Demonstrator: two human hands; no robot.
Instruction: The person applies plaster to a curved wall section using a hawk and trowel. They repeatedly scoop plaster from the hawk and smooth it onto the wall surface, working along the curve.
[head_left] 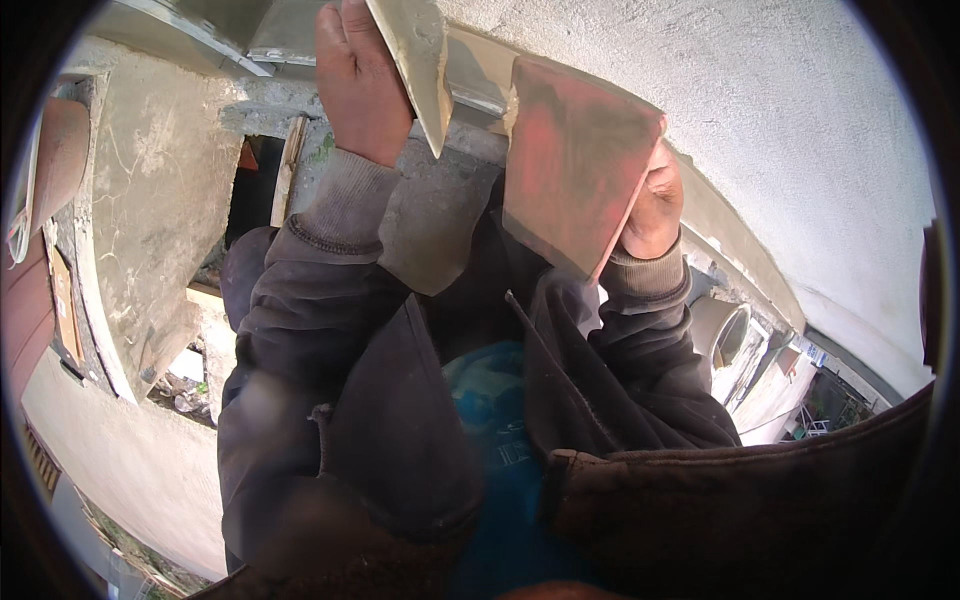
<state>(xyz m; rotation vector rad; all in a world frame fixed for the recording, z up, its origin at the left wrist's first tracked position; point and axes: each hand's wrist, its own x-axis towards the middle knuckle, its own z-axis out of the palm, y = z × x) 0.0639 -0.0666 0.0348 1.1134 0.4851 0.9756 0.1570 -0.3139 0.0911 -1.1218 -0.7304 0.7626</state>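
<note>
At the top centre my left hand [362, 90] grips a broken, pointed piece of greyish tile [418, 62] by its left side. The piece is tilted, its tip pointing down. To its right, my right hand [657, 205] is closed on the right edge of a larger tile piece [580, 160] with a reddish, smeared face and a rough left edge. The two pieces are held apart. Most of my right fingers are hidden behind the reddish tile. Both sleeves are dark with grey cuffs.
A rough white wall [780, 130] rises at the right. A worn concrete surface [150, 200] stands at the left, beside a dark opening with a wooden strip [289, 170]. A pale bucket [722, 328] lies beyond my right forearm. Rubble [190, 390] shows at lower left.
</note>
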